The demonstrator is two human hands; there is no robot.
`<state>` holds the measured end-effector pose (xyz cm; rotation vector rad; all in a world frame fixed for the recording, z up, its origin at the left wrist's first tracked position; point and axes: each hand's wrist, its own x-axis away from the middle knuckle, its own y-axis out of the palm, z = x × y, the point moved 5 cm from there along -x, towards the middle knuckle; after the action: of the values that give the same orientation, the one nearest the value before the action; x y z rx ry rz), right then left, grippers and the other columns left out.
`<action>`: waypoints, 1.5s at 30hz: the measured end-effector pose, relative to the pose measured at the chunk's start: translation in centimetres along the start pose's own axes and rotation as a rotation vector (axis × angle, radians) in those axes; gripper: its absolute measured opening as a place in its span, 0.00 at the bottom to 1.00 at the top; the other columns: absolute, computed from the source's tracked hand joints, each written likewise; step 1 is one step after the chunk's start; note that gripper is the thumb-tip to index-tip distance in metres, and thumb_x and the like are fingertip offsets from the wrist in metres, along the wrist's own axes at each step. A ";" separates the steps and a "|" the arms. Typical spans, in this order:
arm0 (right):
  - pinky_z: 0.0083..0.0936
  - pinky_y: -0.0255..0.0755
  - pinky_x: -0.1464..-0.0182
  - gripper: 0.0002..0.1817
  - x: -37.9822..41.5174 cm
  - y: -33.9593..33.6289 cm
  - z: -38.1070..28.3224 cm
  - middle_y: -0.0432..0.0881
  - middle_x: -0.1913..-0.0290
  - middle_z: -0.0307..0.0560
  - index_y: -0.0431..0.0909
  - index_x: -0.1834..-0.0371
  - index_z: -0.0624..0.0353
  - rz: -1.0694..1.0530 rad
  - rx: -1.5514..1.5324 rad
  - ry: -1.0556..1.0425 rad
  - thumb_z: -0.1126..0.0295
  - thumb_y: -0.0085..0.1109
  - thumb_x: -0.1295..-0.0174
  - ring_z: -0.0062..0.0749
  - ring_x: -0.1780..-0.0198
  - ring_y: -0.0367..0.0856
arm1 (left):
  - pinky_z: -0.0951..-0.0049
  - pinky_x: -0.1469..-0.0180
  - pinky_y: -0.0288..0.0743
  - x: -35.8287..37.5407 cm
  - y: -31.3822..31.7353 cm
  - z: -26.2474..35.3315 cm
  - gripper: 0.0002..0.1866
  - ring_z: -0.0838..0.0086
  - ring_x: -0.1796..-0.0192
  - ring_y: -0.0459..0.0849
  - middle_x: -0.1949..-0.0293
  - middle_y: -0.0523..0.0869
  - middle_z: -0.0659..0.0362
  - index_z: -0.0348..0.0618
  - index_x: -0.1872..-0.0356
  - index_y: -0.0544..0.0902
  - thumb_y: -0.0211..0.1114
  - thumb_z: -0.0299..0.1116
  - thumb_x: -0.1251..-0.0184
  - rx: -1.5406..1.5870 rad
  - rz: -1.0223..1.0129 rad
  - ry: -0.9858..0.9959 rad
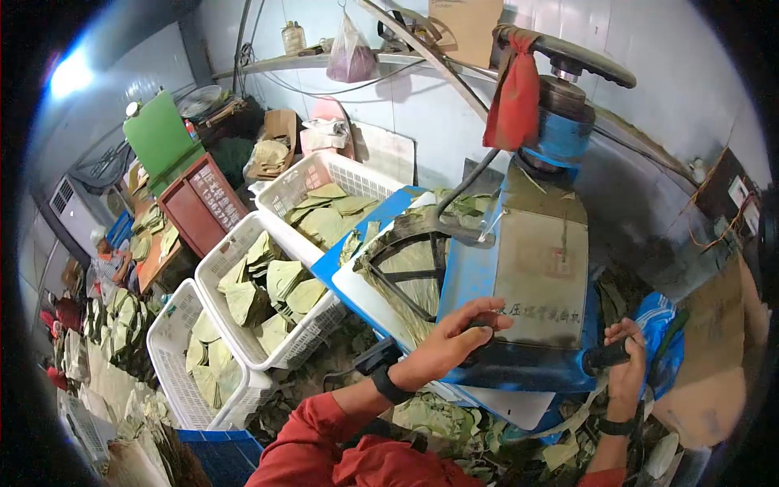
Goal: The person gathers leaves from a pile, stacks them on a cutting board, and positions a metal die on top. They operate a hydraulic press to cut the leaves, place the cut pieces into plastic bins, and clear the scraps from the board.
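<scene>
In front of me stands a blue press machine (540,276) with a beige front panel bearing printed characters. My left hand (450,345) is closed around a black knob (480,327) on the machine's left side, thumb and fingers curled over it. On the other side, my right hand (625,369) grips a black handle (604,355) that juts from the machine's lower right corner. Left of the press head, a dark metal cutting die (398,280) with spokes rests on a stack of pale green leaves (415,258). A bent metal rod joins its frame.
White plastic baskets (276,361) holding cut leaf pieces stand to the left. Leaf scraps (438,418) lie below the machine. A red cloth (513,101) hangs from the handwheel (568,57) above. At far left, a person (109,260) sits near piled leaves.
</scene>
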<state>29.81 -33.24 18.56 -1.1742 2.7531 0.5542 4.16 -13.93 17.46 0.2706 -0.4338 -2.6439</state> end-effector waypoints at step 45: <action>0.49 0.59 0.37 0.37 8.0 18.2 13.9 0.65 0.39 0.62 0.58 0.36 0.62 -0.620 1.422 -0.157 0.72 0.61 0.52 0.54 0.37 0.64 | 0.67 0.54 0.76 6.5 -12.9 -14.4 0.16 0.64 0.54 0.78 0.54 0.78 0.53 0.34 0.50 0.72 0.55 0.25 0.40 0.735 0.168 -0.818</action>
<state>10.48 -21.97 9.12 -1.2227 1.6414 -1.1058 -2.94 -9.62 -1.13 -0.6349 -1.5949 -2.2120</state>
